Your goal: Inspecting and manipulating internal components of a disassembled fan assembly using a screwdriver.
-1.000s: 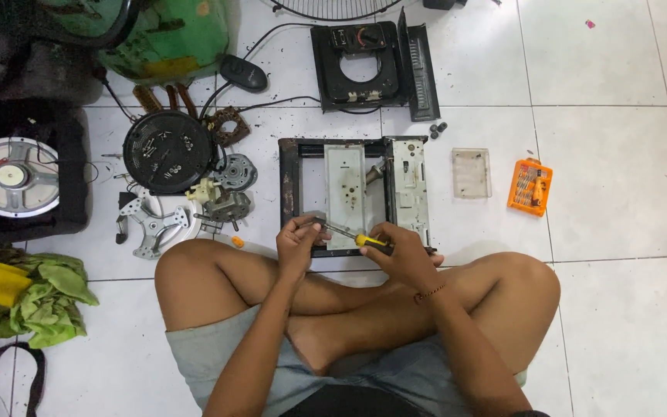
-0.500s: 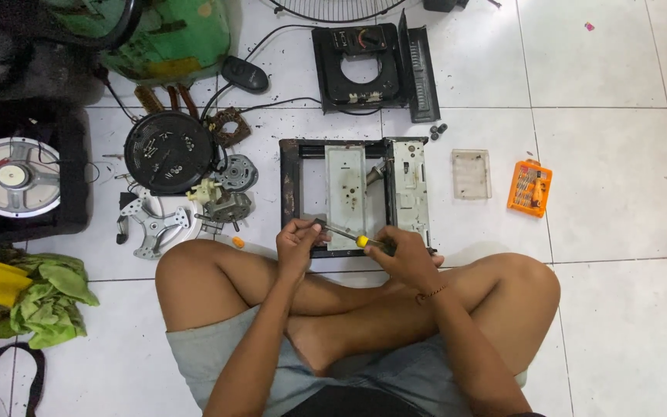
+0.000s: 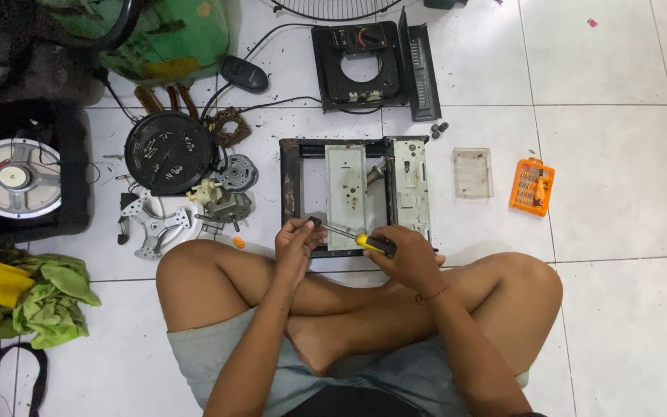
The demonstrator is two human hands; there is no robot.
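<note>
I sit cross-legged on a white tiled floor. Before my knees lies an opened black metal chassis (image 3: 293, 181) with pale inner plates. My right hand (image 3: 403, 259) grips a screwdriver (image 3: 364, 241) by its yellow-and-black handle. Its shaft points left toward the chassis's near edge. My left hand (image 3: 296, 241) pinches at the shaft's tip there, fingers closed; whether it holds a small part is hidden.
Left of the chassis lie a round black motor housing (image 3: 170, 152), small motor parts (image 3: 225, 202) and a grey bracket (image 3: 152, 224). A speaker (image 3: 13, 177) sits far left. An orange bit case (image 3: 533, 186) and clear lid (image 3: 473, 173) lie right. A black panel (image 3: 364, 66) is behind.
Both hands stay at the chassis's near edge. The screwdriver has shifted only slightly.
</note>
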